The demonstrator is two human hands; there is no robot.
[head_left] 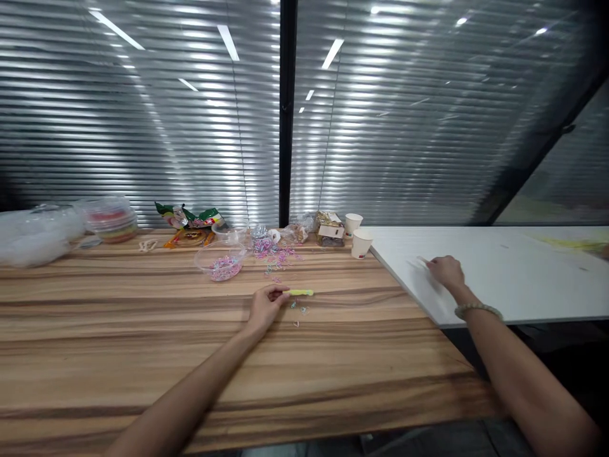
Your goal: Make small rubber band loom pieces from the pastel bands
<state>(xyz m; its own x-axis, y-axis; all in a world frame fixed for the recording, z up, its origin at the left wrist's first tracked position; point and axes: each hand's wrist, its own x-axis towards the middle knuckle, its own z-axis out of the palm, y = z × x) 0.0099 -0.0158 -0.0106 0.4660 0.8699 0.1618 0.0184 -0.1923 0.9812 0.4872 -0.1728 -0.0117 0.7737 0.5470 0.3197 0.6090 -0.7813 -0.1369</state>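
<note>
My left hand (264, 307) is closed in a pinch on one end of a short yellow stick (301, 292), which lies level just above or on the wooden table. Close to its far end are several tiny pastel rings or clips (303, 310). Over the white table on the right, my right hand (446, 271) has its fingers pinched together and is a little blurred. A pale, thin bit (422, 259) shows at its fingertips, too smeared to name.
A clear plastic bowl (198, 261) holds pink and blue bits, with more bits (280, 255) spilled beside it. Two paper cups (361, 245) stand near the white table (533, 285). Snack packets (193, 218), a small box (330, 230) and stacked round tubs (111, 222) line the back.
</note>
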